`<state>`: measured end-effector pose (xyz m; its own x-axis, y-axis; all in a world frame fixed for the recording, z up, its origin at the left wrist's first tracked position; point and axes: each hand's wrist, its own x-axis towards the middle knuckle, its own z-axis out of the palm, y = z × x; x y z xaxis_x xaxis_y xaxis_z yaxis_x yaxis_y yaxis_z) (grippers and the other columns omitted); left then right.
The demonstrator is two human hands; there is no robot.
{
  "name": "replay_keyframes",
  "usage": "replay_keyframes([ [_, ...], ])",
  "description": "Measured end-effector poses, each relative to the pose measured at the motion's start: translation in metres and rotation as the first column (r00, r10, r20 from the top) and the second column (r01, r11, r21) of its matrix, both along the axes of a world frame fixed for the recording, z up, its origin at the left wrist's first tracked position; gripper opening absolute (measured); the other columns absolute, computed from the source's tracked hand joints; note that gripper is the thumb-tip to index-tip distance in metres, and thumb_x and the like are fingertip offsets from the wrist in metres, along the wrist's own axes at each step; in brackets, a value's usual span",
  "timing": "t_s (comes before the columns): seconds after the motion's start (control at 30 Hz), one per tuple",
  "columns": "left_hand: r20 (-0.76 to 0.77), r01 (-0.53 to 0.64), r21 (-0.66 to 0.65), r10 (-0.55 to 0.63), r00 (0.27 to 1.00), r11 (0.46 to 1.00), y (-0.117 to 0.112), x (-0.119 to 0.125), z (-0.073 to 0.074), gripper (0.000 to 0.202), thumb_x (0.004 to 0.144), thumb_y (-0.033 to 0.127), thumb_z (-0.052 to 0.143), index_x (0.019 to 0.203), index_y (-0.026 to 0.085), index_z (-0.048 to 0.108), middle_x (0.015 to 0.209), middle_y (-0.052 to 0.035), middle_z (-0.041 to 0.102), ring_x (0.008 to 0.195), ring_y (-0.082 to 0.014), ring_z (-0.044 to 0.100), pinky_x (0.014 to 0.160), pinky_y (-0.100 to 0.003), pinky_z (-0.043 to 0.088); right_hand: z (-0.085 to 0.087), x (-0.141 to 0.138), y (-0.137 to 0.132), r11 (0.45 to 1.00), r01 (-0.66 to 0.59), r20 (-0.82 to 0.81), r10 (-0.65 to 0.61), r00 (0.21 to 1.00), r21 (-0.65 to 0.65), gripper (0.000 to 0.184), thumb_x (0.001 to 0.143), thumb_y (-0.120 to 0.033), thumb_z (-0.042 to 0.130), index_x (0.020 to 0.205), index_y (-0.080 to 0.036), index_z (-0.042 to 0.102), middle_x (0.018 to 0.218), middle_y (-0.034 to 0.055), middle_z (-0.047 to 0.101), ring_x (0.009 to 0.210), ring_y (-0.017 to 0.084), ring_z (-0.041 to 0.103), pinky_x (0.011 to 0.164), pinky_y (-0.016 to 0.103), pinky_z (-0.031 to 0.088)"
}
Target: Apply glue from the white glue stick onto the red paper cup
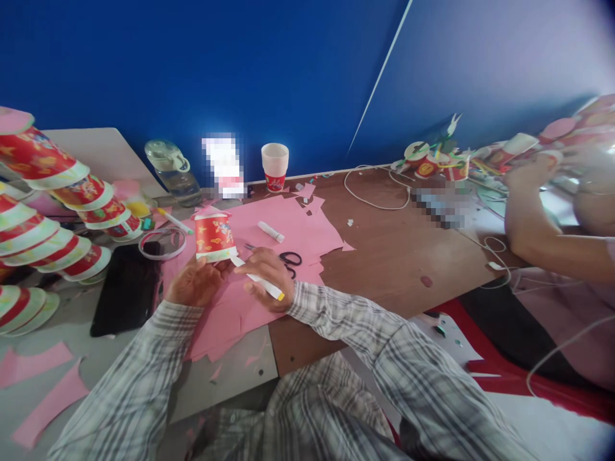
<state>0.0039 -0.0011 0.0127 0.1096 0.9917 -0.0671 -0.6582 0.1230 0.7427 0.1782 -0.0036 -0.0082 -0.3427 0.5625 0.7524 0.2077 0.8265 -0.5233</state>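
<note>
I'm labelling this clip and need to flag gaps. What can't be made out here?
All in the head view:
Scissors: blades hidden behind the right hand.
White strip in the right hand: whether it joins the red cup in the left hand, fingers cover that.
Pixelated item by the wall: blurred out.
Co-worker's hand: what it holds, blurred at the right edge.

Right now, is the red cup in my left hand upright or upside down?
Apparently upside down: the red cup shows its white rim at the bottom, pink paper on top.
</note>
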Motion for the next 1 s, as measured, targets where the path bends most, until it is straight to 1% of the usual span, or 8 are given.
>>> replay_keyframes([
  [0.07,-0.004,-0.001,-0.007,0.001,1.000,1.000,0.0000,0.0002,-0.0002,0.039,0.066,0.026,0.056,0.105,0.021,0.056,0.104,-0.0096,0.061,0.098,-0.0262,0.053,0.086,-0.045,0.037,0.0006,-0.0002,0.0002,1.000,-0.006,-0.003,0.006,1.000,0.011,0.027,0.087,-0.033,0.045,0.106,-0.018,0.057,0.091,0.0069,0.060,0.095,0.018,0.058,0.097,0.037,0.048],
  [0.23,-0.010,0.022,-0.003,-0.022,1.000,1.000,0.0002,0.0007,-0.0021,0.035,0.068,0.023,0.054,0.103,0.017,0.056,0.094,-0.0091,0.064,0.091,-0.0232,0.057,0.084,-0.044,0.039,0.0014,-0.0004,0.0014,1.000,0.001,0.022,-0.001,1.000,0.019,0.026,0.087,-0.032,0.046,0.106,-0.018,0.058,0.091,0.0070,0.061,0.099,0.018,0.058,0.099,0.037,0.047],
  [0.4,0.008,0.018,0.001,-0.018,1.000,1.000,0.0008,0.0002,-0.0033,0.032,0.067,0.022,0.055,0.098,0.015,0.057,0.089,-0.0093,0.064,0.093,-0.0242,0.056,0.085,-0.043,0.038,0.0020,0.0000,0.0018,1.000,-0.011,0.018,0.011,1.000,0.024,0.025,0.087,-0.031,0.046,0.105,-0.018,0.058,0.090,0.0068,0.060,0.097,0.018,0.057,0.098,0.037,0.047],
  [0.53,0.013,0.011,-0.016,-0.011,1.000,1.000,0.0015,-0.0012,-0.0048,0.034,0.067,0.023,0.056,0.100,0.016,0.056,0.094,-0.0089,0.064,0.094,-0.0236,0.056,0.086,-0.043,0.037,0.0012,0.0001,0.0020,0.999,-0.029,0.005,0.029,1.000,0.026,0.024,0.086,-0.030,0.046,0.103,-0.017,0.059,0.088,0.0061,0.060,0.096,0.017,0.058,0.099,0.037,0.047],
  [0.67,0.003,0.009,-0.014,-0.009,1.000,1.000,0.0017,-0.0010,-0.0056,0.035,0.067,0.024,0.056,0.101,0.019,0.056,0.097,-0.0087,0.063,0.092,-0.0236,0.057,0.084,-0.044,0.038,0.0011,0.0002,0.0025,1.000,-0.019,0.007,0.019,1.000,0.014,0.025,0.086,-0.031,0.046,0.103,-0.017,0.059,0.090,0.0066,0.060,0.095,0.017,0.057,0.098,0.038,0.047],
  [0.87,-0.021,0.006,-0.001,-0.006,1.000,1.000,0.0024,-0.0018,-0.0043,0.037,0.064,0.025,0.059,0.100,0.014,0.057,0.094,-0.0120,0.063,0.094,-0.0256,0.055,0.083,-0.045,0.038,0.0012,0.0016,0.0031,1.000,-0.018,0.061,0.017,0.998,0.007,0.023,0.085,-0.029,0.046,0.103,-0.019,0.058,0.090,0.0056,0.061,0.097,0.016,0.058,0.100,0.037,0.046],
  [1.0,-0.036,-0.003,0.015,0.003,0.999,1.000,0.0014,0.0000,-0.0022,0.030,0.063,0.022,0.060,0.092,0.013,0.059,0.089,-0.0111,0.064,0.090,-0.0263,0.057,0.083,-0.046,0.039,0.0015,0.0019,0.0032,1.000,-0.026,0.063,0.026,0.998,0.000,0.023,0.086,-0.029,0.046,0.102,-0.018,0.058,0.089,0.0057,0.061,0.096,0.016,0.058,0.100,0.037,0.046],
])
